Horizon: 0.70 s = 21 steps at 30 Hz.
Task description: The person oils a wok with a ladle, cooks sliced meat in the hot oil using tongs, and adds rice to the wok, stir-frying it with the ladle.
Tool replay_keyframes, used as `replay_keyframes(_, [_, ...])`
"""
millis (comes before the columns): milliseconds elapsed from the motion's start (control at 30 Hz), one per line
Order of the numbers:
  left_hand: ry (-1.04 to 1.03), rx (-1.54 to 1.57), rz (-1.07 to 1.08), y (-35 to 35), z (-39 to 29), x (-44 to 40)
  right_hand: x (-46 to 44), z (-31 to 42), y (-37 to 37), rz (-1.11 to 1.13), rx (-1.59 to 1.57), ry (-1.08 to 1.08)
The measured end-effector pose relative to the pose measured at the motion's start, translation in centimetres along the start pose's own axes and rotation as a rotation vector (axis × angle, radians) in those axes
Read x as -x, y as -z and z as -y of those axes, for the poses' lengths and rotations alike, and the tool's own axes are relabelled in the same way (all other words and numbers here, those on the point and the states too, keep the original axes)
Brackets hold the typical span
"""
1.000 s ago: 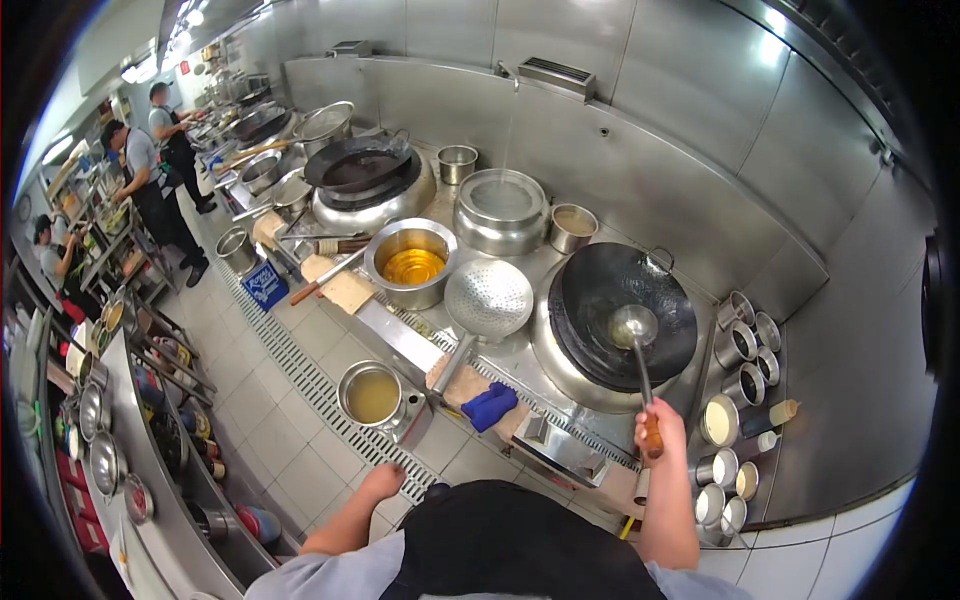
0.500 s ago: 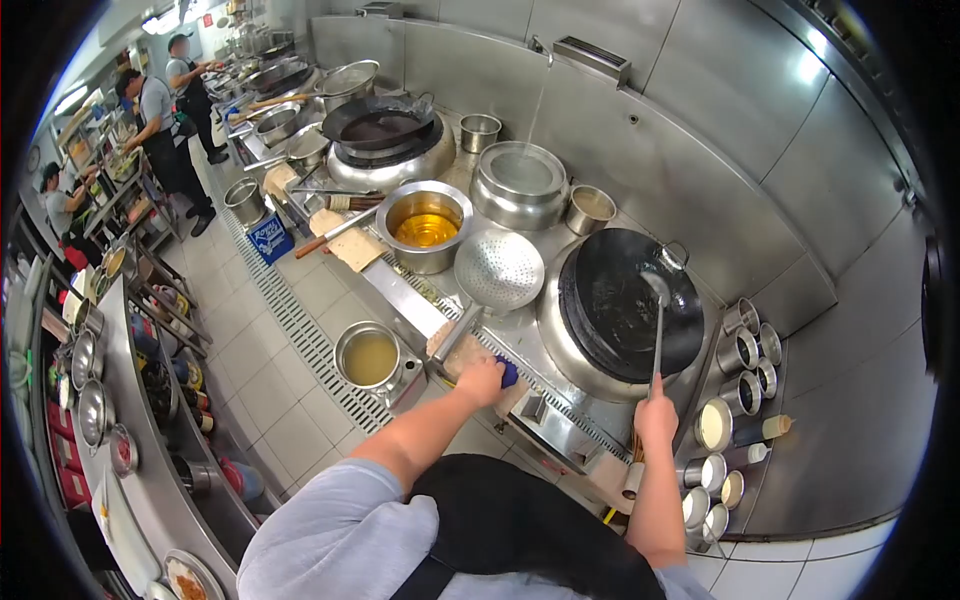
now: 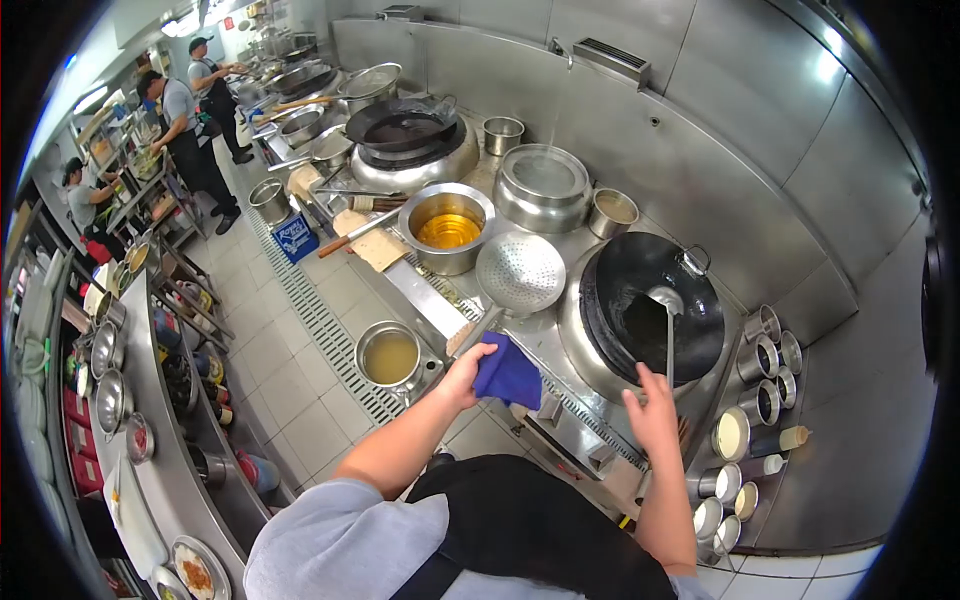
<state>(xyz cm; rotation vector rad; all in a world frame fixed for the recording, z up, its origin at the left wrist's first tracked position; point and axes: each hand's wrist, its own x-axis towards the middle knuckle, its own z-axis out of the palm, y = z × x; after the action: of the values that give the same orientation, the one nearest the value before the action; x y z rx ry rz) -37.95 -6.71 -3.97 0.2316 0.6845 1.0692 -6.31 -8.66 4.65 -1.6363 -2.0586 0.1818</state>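
My left hand [image 3: 467, 381] grips a folded blue cloth [image 3: 510, 372] above the front edge of the stove. Fingers apart, my right hand [image 3: 652, 412] holds nothing and is just in front of the wok [image 3: 625, 290]. A long-handled ladle [image 3: 669, 335] rests in that wok, its bowl on the far right side and its handle toward my right hand. Left of the wok lies a perforated strainer [image 3: 522, 272], whose handle runs down near the cloth.
A pot [image 3: 475, 202] of amber liquid stands behind the strainer. Beside it is a round lidded pot [image 3: 543, 178] under a thin stream from the tap [image 3: 562, 50]. Several sauce containers [image 3: 731, 432] line the right. Lower left stands a pot [image 3: 390, 358] of cloudy liquid. Other people [image 3: 180, 125] work farther off.
My right hand has let go of the ladle and opened. My left hand has lifted the blue cloth off the stove edge. The whole view has shifted slightly.
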Motion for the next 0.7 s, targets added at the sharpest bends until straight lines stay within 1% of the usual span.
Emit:
replay_keyframes(33, [-0.015,0.049,-0.025,-1.4,-0.4,1.2,-0.6,1.8,0.0,0.146,-0.340,-0.038])
replay_keyframes(67, [-0.033,0.100,-0.052,-2.0,-0.7,1.8,-1.0,4.1,0.4,0.270,-0.477,-0.041])
replay_keyframes(100, [-0.055,0.038,0.021,-1.0,-0.3,1.6,-1.3,4.7,-0.7,0.380,-0.609,0.013])
replay_keyframes(133, [-0.026,-0.012,0.003,-0.9,-0.2,1.9,-1.6,5.5,-1.9,0.496,-0.740,0.076])
replay_keyframes(200, [-0.068,-0.038,-0.018,-2.3,0.5,3.1,-1.8,8.3,-3.6,0.728,-1.097,-0.059])
replay_keyframes(233, [-0.037,-0.096,0.083,-3.1,0.6,4.5,-2.0,9.8,-4.2,0.778,-1.113,-0.090])
replay_keyframes(267, [-0.008,-0.157,0.180,-3.4,1.0,5.5,-2.3,10.1,-6.0,0.836,-1.126,-0.046])
replay_keyframes(333, [-0.037,-0.144,0.148,-2.7,3.0,4.9,-2.4,8.8,-9.7,0.816,-1.007,-0.194])
replay_keyframes(367, [-0.056,-0.104,0.098,-2.3,2.9,5.4,-2.2,9.5,-10.1,0.846,-1.006,-0.148])
replay_keyframes(433, [-0.057,0.006,0.021,-1.2,2.7,6.3,-1.3,10.9,-9.6,0.714,-1.115,-0.198])
replay_keyframes(467, [-0.076,0.006,0.016,-0.2,2.8,6.5,-0.9,11.0,-9.7,0.723,-1.117,-0.180])
replay_keyframes(533, [-0.137,0.049,-0.076,0.9,2.6,7.1,-0.1,10.9,-9.8,0.736,-0.985,-0.018])
replay_keyframes(567, [-0.143,0.056,-0.087,1.3,2.6,7.4,0.2,11.1,-9.8,0.764,-0.987,-0.028])
replay_keyframes(600, [-0.152,0.057,-0.089,1.3,2.5,8.0,0.4,11.4,-10.0,0.768,-0.987,-0.019])
replay_keyframes(667, [-0.095,0.093,0.056,1.3,2.6,9.1,0.9,12.0,-10.5,0.858,-1.093,0.012])
replay_keyframes(700, [-0.049,0.034,0.094,1.3,2.8,9.6,0.8,12.2,-10.7,0.922,-1.138,0.008])
